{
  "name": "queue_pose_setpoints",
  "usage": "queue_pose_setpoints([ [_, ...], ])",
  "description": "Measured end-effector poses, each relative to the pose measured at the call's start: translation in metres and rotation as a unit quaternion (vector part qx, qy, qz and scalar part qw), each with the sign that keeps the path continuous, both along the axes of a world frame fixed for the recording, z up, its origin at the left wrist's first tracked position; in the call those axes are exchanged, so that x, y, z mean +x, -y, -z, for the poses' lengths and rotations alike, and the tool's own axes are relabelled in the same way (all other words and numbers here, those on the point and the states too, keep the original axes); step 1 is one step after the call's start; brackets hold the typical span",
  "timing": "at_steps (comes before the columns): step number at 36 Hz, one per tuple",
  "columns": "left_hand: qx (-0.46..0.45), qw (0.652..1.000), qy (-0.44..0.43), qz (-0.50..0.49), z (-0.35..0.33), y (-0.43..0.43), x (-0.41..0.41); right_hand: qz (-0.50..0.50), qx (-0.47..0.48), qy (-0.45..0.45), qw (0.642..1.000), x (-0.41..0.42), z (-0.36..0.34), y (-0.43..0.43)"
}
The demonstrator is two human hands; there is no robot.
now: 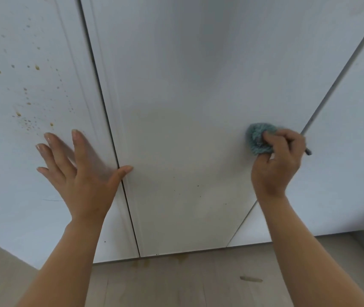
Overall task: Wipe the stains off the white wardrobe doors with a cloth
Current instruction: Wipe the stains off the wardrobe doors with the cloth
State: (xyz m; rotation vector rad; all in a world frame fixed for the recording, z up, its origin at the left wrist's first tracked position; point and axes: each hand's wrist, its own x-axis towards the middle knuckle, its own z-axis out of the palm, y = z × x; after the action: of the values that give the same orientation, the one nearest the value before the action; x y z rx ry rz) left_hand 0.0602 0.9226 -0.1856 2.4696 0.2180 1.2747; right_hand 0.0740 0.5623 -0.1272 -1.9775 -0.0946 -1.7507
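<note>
Three white wardrobe doors fill the view. The left door [21,151] carries several yellow-brown splatter stains [28,122]. The middle door [187,96] looks mostly clean, with a few tiny dark specks low down. My left hand [81,171] lies flat with spread fingers on the left door, its thumb reaching across the gap to the middle door. My right hand [276,162] grips a bunched teal cloth [257,138] and presses it against the middle door near its right edge.
The right door [354,151] stands beyond a dark gap. A small dark handle tip [308,151] shows behind my right hand. Pale wooden floor [176,282] runs below the doors, with yellowish marks near the door bottoms.
</note>
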Motion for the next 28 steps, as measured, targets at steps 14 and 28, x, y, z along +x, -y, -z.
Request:
queue_pose_setpoints([
  [14, -0.01, 1.0, -0.007, 0.002, -0.002, 0.001, -0.001, -0.043, -0.004, -0.011, 0.999, -0.001, 0.001, -0.011],
  [28, -0.007, 1.0, -0.002, -0.007, 0.0, 0.0, 0.001, 0.012, 0.025, 0.03, 0.999, -0.005, -0.027, 0.01],
])
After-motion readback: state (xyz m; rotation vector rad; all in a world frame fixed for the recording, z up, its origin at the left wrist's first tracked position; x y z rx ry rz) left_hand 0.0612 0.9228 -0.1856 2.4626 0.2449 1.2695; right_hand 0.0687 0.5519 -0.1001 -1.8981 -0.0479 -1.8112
